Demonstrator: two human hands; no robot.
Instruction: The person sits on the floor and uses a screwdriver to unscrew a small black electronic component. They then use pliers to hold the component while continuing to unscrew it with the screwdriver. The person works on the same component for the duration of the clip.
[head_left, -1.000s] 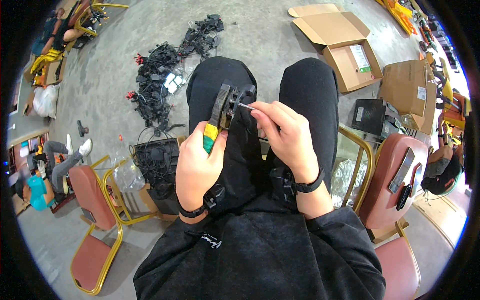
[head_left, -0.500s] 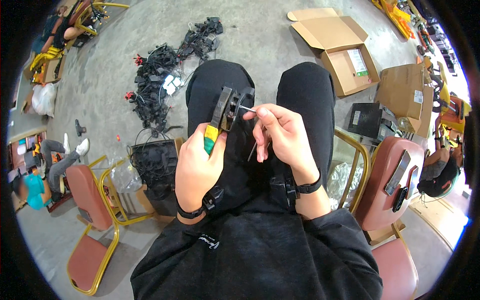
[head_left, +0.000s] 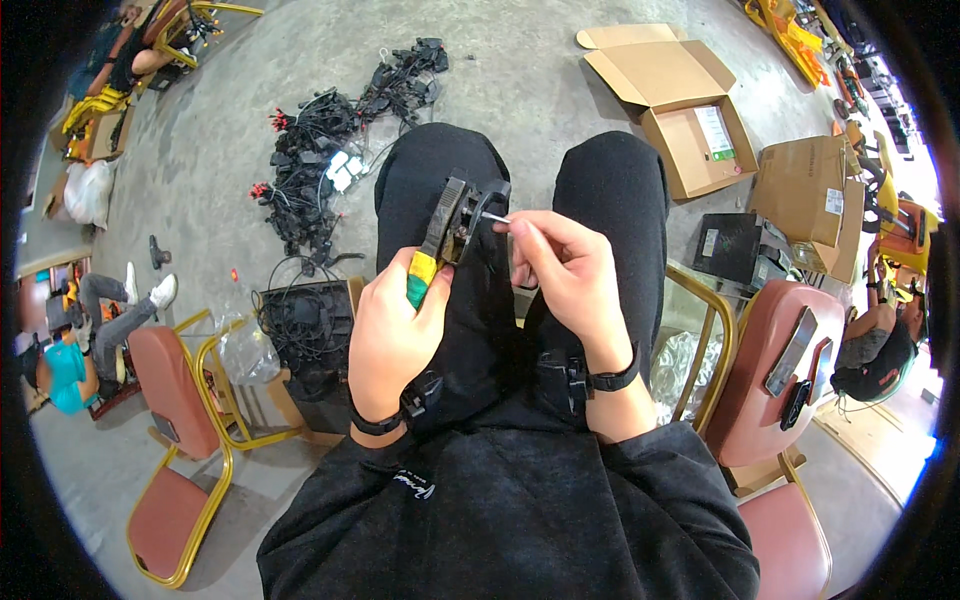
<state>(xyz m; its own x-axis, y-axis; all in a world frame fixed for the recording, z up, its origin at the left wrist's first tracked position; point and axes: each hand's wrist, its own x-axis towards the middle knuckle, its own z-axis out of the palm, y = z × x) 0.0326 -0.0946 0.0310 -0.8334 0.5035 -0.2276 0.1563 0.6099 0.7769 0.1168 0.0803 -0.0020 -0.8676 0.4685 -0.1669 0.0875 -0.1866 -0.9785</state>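
My left hand (head_left: pixel 394 335) is closed round a black hand-sized device (head_left: pixel 447 222) with a ridged edge and rounded parts on its right side. A yellow and green piece (head_left: pixel 420 275) shows between the thumb and fingers at the device's lower end; whether it belongs to the device is unclear. My right hand (head_left: pixel 570 265) pinches a thin metal rod (head_left: pixel 493 217) between thumb and forefinger, its tip at the device's right side. The other right fingers curl underneath. Both hands are above my lap, with black straps on the wrists.
Tangled black cables and small parts (head_left: pixel 305 150) lie on the floor ahead. An opened cardboard box (head_left: pixel 690 120), another carton (head_left: pixel 800 190) and a black case (head_left: pixel 735 250) stand at right. Padded chairs (head_left: pixel 780 370) flank me, the right one bearing black parts. People sit farther off on both sides.
The right fingers have curled in, and the dark rod end that hung below them is out of sight. The left hand and device have barely moved.
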